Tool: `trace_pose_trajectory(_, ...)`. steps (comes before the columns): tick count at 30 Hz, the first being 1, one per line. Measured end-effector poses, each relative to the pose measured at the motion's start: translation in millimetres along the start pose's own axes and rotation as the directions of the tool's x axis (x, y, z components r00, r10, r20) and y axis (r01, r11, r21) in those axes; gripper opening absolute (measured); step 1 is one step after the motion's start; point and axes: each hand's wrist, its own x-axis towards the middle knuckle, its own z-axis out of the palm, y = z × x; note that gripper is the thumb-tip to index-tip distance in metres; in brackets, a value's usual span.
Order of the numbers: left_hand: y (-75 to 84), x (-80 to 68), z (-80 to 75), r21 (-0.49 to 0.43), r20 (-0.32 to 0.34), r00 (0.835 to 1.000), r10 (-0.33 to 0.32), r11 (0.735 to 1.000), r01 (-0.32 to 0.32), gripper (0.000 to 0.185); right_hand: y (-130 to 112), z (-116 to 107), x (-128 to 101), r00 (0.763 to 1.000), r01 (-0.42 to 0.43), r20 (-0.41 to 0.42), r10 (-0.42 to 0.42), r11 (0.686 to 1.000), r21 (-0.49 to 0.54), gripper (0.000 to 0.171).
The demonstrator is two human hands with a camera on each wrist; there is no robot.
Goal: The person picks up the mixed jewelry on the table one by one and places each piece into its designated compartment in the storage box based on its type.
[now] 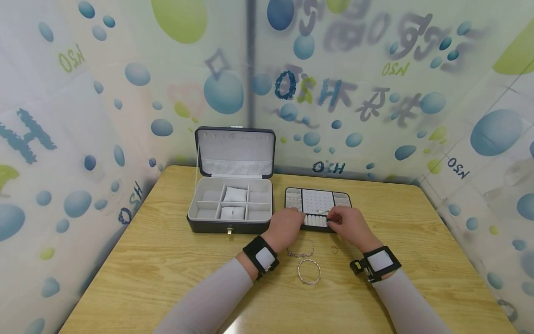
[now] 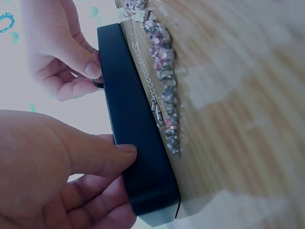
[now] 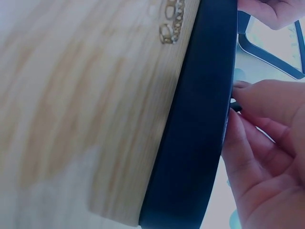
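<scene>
A shallow jewelry tray (image 1: 318,201) with a dark rim and pale compartments lies on the table. My left hand (image 1: 287,227) grips its front left corner; in the left wrist view the thumb rests on the dark front wall (image 2: 138,124) and the fingers curl inside. At the front right, my right hand (image 1: 350,225) pinches a small dark piece (image 3: 235,106), perhaps a ring, between thumb and fingers, just over the rim. Most of that piece is hidden. Ring rolls (image 1: 315,220) show between the hands. Small shiny pieces (image 1: 322,211) sit on the dotted panel.
Left of the tray stands an open jewelry box (image 1: 233,227) with its lid raised and two white cushions (image 1: 235,194) inside. In front of the tray lie a bracelet with pink stones (image 1: 301,254), a round bangle (image 1: 309,282) and a small ring (image 1: 334,249).
</scene>
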Motion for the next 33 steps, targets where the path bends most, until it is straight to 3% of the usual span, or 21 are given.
trace_pose_trajectory(9,0.8,0.4,0.6,0.027,0.007,1.000,-0.003,1.000,0.003,0.019,3.8,1.3,3.4,0.999,0.034,0.008,-0.033,0.999,-0.021,0.011)
trace_pose_trajectory(33,0.9,0.5,-0.8,0.009,0.020,1.000,-0.012,1.000,0.012,0.018,0.9,-0.7,2.7,1.000,0.004,0.025,-0.003,1.000,-0.031,0.009)
